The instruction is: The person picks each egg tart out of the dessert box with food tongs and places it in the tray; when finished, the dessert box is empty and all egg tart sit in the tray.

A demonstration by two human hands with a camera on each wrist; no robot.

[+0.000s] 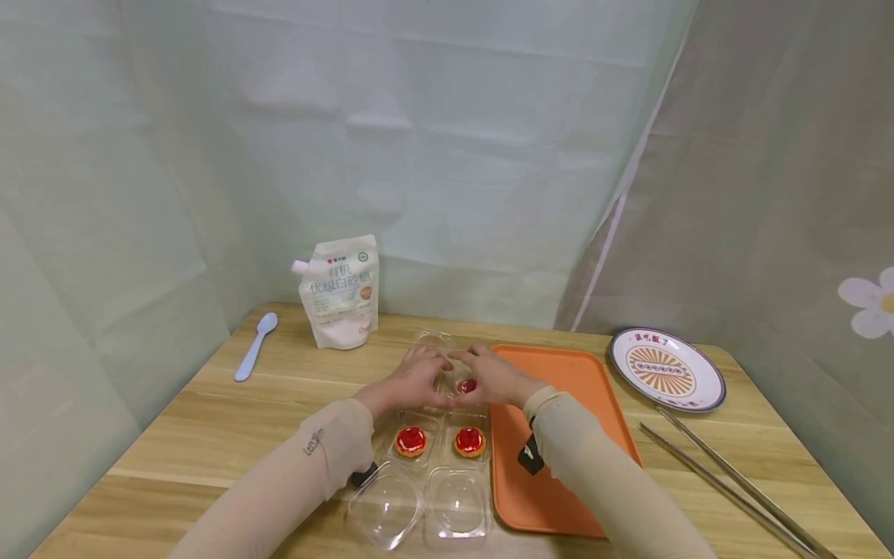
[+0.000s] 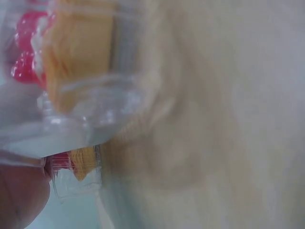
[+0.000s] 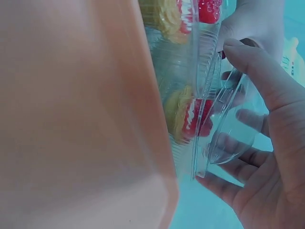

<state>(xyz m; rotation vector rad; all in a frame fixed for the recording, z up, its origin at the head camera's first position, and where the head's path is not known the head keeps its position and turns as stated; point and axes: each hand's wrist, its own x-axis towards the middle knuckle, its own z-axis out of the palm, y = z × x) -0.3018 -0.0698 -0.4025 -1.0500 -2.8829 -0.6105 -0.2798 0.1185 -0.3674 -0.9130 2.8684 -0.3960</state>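
Left of the tray (image 1: 562,497), the left hand (image 1: 412,379) and right hand (image 1: 497,379) grasped a partly lowered lid (image 3: 228,138). Two open boxes (image 1: 450,423) beside the tray apparently awaited closing.

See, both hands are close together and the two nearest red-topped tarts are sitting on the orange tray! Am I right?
Not quite: the two nearest red-topped tarts sit in clear plastic packaging, left of the orange tray, as the head view shows. The left hand and right hand are close together.

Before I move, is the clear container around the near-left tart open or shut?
The container is open: its lid lies spread on the near side, leaving the red-topped tart uncovered.
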